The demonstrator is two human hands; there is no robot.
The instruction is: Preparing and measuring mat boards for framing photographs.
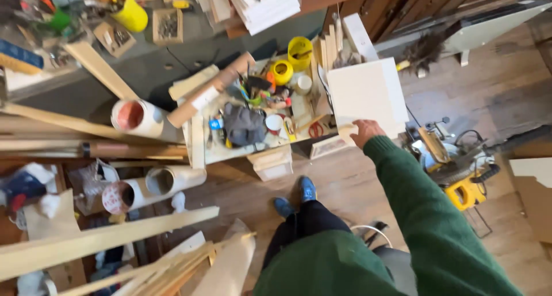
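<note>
A square, pale white board (368, 95) sits flat at the right end of the cluttered workbench, its near corner pinched in the right hand (363, 133), surface bare and clean, edges straight.

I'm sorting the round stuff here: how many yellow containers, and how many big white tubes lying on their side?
Yellow containers: 3
White tubes: 3
Total: 6
The right hand holds a white board.

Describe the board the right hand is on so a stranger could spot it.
Find the cluttered low wooden tray of tools mid-floor. At its right end lies a square white panel, with the right hand on its near edge. It is the only large, flat, plain white square there.
</note>
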